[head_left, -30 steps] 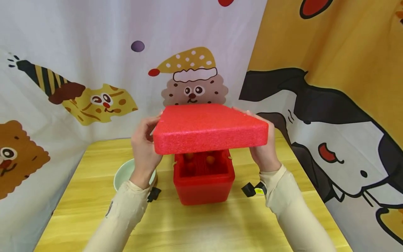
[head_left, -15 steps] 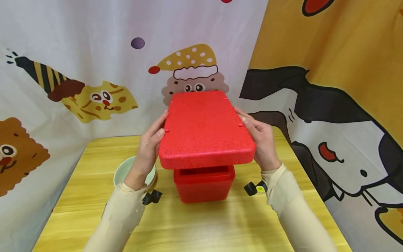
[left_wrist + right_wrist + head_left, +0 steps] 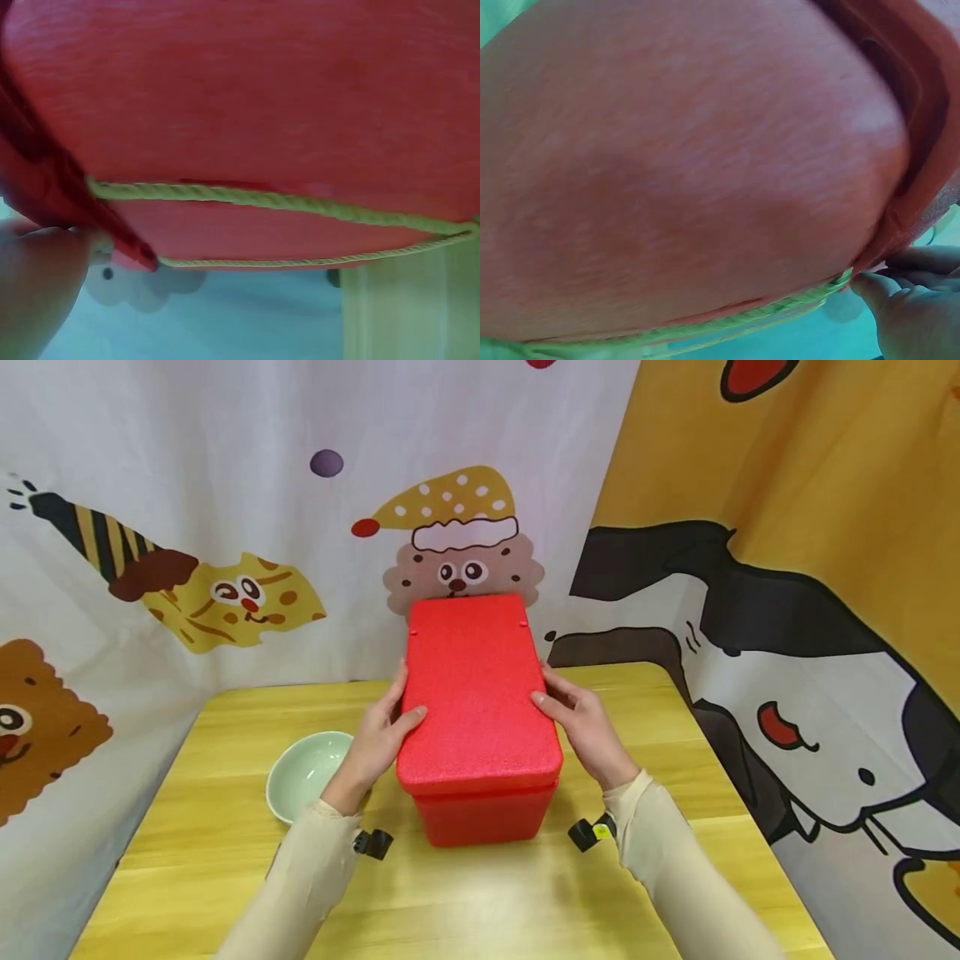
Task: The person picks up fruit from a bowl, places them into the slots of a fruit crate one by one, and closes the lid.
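The red lid (image 3: 476,693) lies over the top of the red box (image 3: 483,818), which stands on the table. My left hand (image 3: 375,739) grips the lid's left edge, thumb on top and fingers along the side. On the opposite edge, my right hand (image 3: 591,727) holds it the same way. Yellowish rope (image 3: 285,199) runs along the box's side in the left wrist view, and similar rope (image 3: 757,309) shows in the right wrist view. The lid hides the inside of the box.
A pale green bowl (image 3: 303,777) stands on the wooden table (image 3: 480,910) left of the box, partly behind my left wrist. Black wrist cameras stick out under both sleeves. A printed cartoon curtain (image 3: 247,443) hangs behind the table and on its right.
The lid has come down from above the box onto its top, carried by both hands, and now covers the opening. Small orange round things seen inside one second ago are hidden.
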`<act>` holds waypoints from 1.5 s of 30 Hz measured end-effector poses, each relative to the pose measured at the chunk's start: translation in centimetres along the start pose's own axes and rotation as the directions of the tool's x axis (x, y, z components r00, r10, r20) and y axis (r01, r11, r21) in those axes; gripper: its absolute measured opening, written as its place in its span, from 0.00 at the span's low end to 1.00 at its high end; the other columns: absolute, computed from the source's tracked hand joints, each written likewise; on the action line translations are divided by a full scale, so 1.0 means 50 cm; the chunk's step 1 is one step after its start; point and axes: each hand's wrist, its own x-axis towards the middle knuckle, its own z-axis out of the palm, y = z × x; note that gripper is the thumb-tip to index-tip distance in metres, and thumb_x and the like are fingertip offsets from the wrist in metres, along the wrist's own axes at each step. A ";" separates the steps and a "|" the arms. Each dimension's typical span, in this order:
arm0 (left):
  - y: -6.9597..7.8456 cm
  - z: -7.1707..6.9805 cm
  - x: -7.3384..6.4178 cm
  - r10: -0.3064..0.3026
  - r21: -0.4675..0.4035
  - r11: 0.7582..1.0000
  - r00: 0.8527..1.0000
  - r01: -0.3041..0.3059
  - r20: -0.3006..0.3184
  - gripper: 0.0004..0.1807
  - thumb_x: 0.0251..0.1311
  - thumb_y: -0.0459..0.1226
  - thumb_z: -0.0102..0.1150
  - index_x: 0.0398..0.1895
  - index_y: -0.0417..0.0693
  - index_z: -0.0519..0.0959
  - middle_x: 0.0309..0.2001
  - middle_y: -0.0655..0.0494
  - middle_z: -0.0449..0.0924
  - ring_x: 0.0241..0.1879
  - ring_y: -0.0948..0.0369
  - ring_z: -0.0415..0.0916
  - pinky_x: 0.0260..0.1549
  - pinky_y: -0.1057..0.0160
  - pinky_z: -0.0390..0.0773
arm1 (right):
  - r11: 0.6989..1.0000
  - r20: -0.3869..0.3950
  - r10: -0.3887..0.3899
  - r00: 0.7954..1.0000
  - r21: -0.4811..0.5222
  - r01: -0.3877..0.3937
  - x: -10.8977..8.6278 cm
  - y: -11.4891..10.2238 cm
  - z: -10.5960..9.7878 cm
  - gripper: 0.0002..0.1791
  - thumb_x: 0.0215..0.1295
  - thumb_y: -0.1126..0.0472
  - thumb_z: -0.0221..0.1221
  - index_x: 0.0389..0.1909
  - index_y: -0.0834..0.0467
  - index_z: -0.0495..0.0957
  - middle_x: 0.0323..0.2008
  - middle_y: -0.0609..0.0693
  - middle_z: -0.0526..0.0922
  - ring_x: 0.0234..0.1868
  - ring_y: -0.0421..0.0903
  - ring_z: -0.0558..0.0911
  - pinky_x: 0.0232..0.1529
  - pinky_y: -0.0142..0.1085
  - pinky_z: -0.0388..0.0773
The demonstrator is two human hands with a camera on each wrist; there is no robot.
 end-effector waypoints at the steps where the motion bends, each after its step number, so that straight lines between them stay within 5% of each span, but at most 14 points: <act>1: -0.005 0.003 -0.002 0.000 0.003 1.000 1.000 0.000 0.002 0.38 0.71 0.31 0.52 0.78 0.44 0.45 0.78 0.54 0.41 0.74 0.59 0.42 0.70 0.56 0.52 | 1.000 -0.002 0.008 1.000 -0.008 -0.008 -0.003 0.006 0.000 0.32 0.71 0.59 0.58 0.73 0.61 0.61 0.72 0.47 0.63 0.69 0.45 0.64 0.62 0.33 0.70; 9: -0.014 0.014 -0.004 0.033 -0.007 0.999 0.999 -0.033 -0.006 0.39 0.71 0.32 0.51 0.78 0.45 0.43 0.78 0.55 0.39 0.74 0.62 0.40 0.71 0.58 0.49 | 0.999 -0.051 -0.029 0.998 -0.020 0.028 -0.001 0.026 0.001 0.30 0.72 0.61 0.57 0.72 0.61 0.63 0.68 0.53 0.68 0.64 0.49 0.69 0.59 0.33 0.73; 17: -0.019 0.012 -0.019 0.057 -0.028 0.998 0.997 -0.058 -0.043 0.39 0.69 0.30 0.52 0.78 0.39 0.46 0.78 0.51 0.43 0.74 0.59 0.43 0.71 0.59 0.49 | 0.999 -0.001 -0.025 1.000 -0.036 0.025 -0.004 0.034 0.006 0.32 0.74 0.61 0.54 0.75 0.60 0.56 0.71 0.52 0.62 0.68 0.48 0.65 0.65 0.37 0.66; 22: -0.031 0.013 -0.029 0.075 0.040 0.997 0.996 -0.073 -0.049 0.37 0.71 0.33 0.49 0.78 0.39 0.46 0.78 0.53 0.42 0.75 0.59 0.41 0.72 0.55 0.45 | 0.995 -0.009 -0.034 0.999 -0.090 0.033 -0.008 0.036 0.010 0.31 0.74 0.58 0.55 0.74 0.57 0.60 0.70 0.51 0.65 0.67 0.47 0.67 0.64 0.39 0.67; 34: -0.049 0.031 -0.030 0.051 -0.039 0.998 0.996 -0.054 -0.069 0.37 0.73 0.37 0.46 0.79 0.48 0.43 0.78 0.60 0.41 0.75 0.62 0.39 0.72 0.54 0.42 | 0.992 -0.030 -0.031 0.999 -0.125 0.027 -0.008 0.048 0.002 0.31 0.74 0.53 0.55 0.74 0.54 0.61 0.70 0.50 0.66 0.66 0.48 0.69 0.61 0.34 0.71; 39: -0.049 0.021 -0.029 -0.058 -0.108 0.993 0.997 0.053 -0.044 0.39 0.75 0.47 0.44 0.80 0.53 0.36 0.78 0.61 0.37 0.75 0.63 0.37 0.72 0.54 0.43 | 1.000 -0.053 -0.001 0.999 -0.015 0.000 -0.007 0.067 -0.014 0.31 0.74 0.51 0.54 0.74 0.56 0.61 0.70 0.51 0.65 0.67 0.49 0.67 0.64 0.39 0.69; 41: -0.047 0.003 -0.035 -0.118 -0.059 0.992 0.990 0.114 -0.077 0.39 0.76 0.54 0.38 0.79 0.57 0.34 0.78 0.63 0.35 0.75 0.63 0.35 0.72 0.54 0.41 | 0.998 -0.072 0.015 0.997 -0.063 -0.019 -0.012 0.072 -0.034 0.33 0.75 0.47 0.51 0.74 0.57 0.59 0.71 0.52 0.62 0.69 0.50 0.64 0.67 0.44 0.64; 43: -0.047 -0.021 -0.044 -0.142 0.075 0.985 0.979 0.154 -0.148 0.38 0.75 0.59 0.31 0.79 0.60 0.34 0.78 0.63 0.35 0.75 0.62 0.34 0.72 0.52 0.40 | 0.973 -0.089 0.028 0.996 -0.226 -0.047 -0.020 0.075 -0.064 0.35 0.76 0.43 0.46 0.76 0.57 0.56 0.73 0.53 0.58 0.72 0.51 0.59 0.70 0.50 0.58; 45: -0.050 -0.046 -0.053 -0.122 0.270 0.947 0.970 0.177 -0.208 0.39 0.74 0.60 0.29 0.79 0.56 0.32 0.78 0.58 0.30 0.75 0.58 0.29 0.72 0.48 0.36 | 0.892 -0.098 0.045 0.994 -0.445 -0.084 -0.028 0.076 -0.101 0.37 0.77 0.39 0.41 0.77 0.56 0.53 0.76 0.55 0.51 0.75 0.54 0.49 0.71 0.57 0.47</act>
